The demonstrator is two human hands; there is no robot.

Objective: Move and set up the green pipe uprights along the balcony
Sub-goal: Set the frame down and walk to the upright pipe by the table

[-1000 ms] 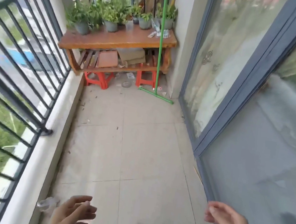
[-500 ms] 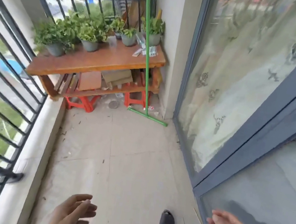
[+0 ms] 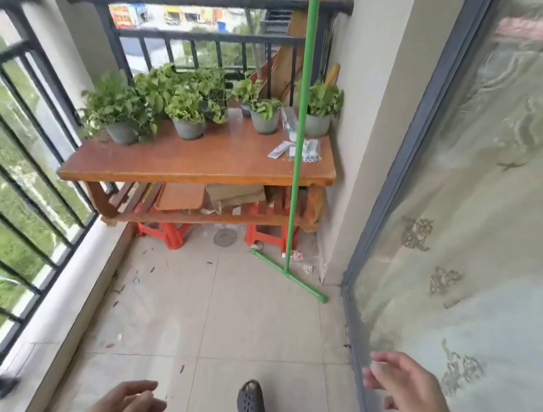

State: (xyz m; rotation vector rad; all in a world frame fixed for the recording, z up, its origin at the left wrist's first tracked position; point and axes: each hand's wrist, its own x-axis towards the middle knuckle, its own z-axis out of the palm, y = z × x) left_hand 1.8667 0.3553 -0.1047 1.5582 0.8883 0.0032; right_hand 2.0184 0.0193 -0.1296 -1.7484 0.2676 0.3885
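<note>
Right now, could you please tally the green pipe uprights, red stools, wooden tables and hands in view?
Green pipe upright: 1
Red stools: 2, left stool and right stool
Wooden table: 1
Hands: 2, left hand and right hand, both empty
Total: 6

Left hand low at the bottom edge, palm turned inward, fingers loosely curled and apart, holding nothing. Right hand higher up on the right, forearm stretching in from the lower right corner, fingers spread and reaching forward, thumb tucked beneath, empty as well. The two hands are well apart, and between them a foot in a dark perforated clog steps forward
</note>
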